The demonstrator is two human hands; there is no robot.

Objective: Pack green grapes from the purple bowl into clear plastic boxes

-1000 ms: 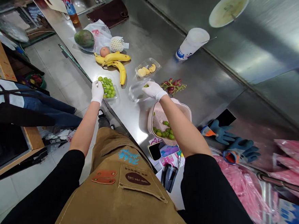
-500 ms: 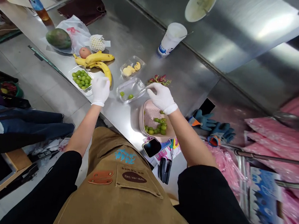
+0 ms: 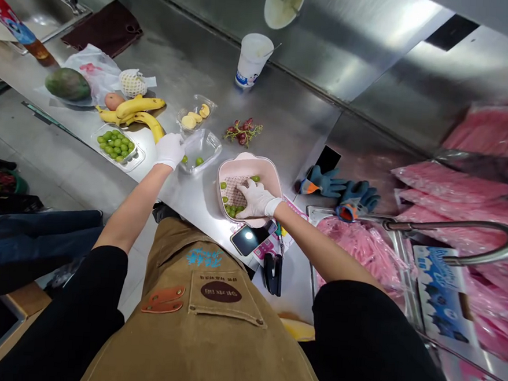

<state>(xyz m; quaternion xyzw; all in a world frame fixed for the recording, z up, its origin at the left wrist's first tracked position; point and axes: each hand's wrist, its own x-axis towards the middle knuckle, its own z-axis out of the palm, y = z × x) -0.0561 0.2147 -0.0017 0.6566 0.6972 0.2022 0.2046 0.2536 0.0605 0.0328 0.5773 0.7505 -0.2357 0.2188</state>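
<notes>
We stand at a stainless-steel worktop (image 3: 260, 107), both hands in white disposable gloves. Our right hand (image 3: 257, 201) reaches into a pink drain basket (image 3: 249, 162), its fingers (image 3: 247, 191) curled down over the mesh floor among loose green grapes (image 3: 233, 211) (whether they pinch a grape, we cannot tell). Our left hand (image 3: 170, 151) is loosely closed just beside a clear plastic tub (image 3: 207, 144), which holds two green grapes (image 3: 198, 161); we cannot tell whether the hand touches its rim. A clear tray of green grapes (image 3: 115, 146) sits near the worktop's edge, left of that hand.

Farther along lie bananas (image 3: 140, 106), a mango (image 3: 68, 83) on a white plastic bag (image 3: 92, 69), and a tub of yellow fruit pieces (image 3: 193, 116). A sprig of red grapes (image 3: 243, 131) rests beyond the basket. Nearer us, a smartphone (image 3: 247, 239) lies by the basket, with a black stapler (image 3: 273, 273) close by (its exact type is hard to confirm). Blue work gloves (image 3: 324, 182) lie to the right, beside pink plastic bags (image 3: 454, 187). A tan canvas apron (image 3: 202, 309) covers our front, and a co-worker's jeans-clad legs (image 3: 29, 230) show at left.
</notes>
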